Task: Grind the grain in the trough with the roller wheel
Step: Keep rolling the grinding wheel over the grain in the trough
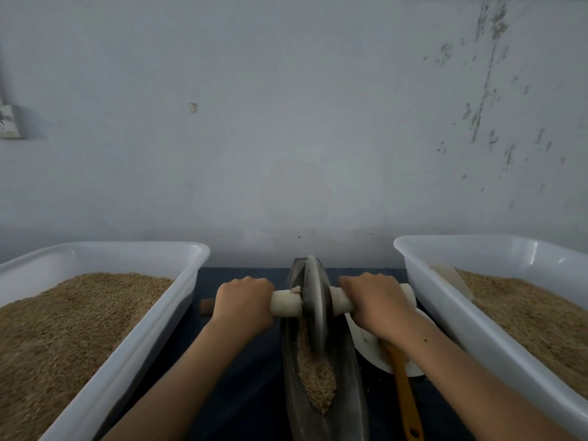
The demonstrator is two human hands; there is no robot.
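A dark, boat-shaped metal trough [350,377] runs away from me down the middle of the table. Tan grain [316,377] lies in its groove, heaped toward the near end. The grey roller wheel [313,300] stands upright in the far part of the trough. A pale wooden axle [286,302] passes through it. My left hand [243,305] is closed around the axle's left end. My right hand [378,302] grips the right end, whose tip shows past my fingers.
A white plastic tub [133,338] of grain stands at the left and another white tub [445,316] at the right. Under my right wrist lies a white plate [366,345] with an orange-handled tool [405,396]. A brown wooden end [206,307] peeks out left. The wall is close behind.
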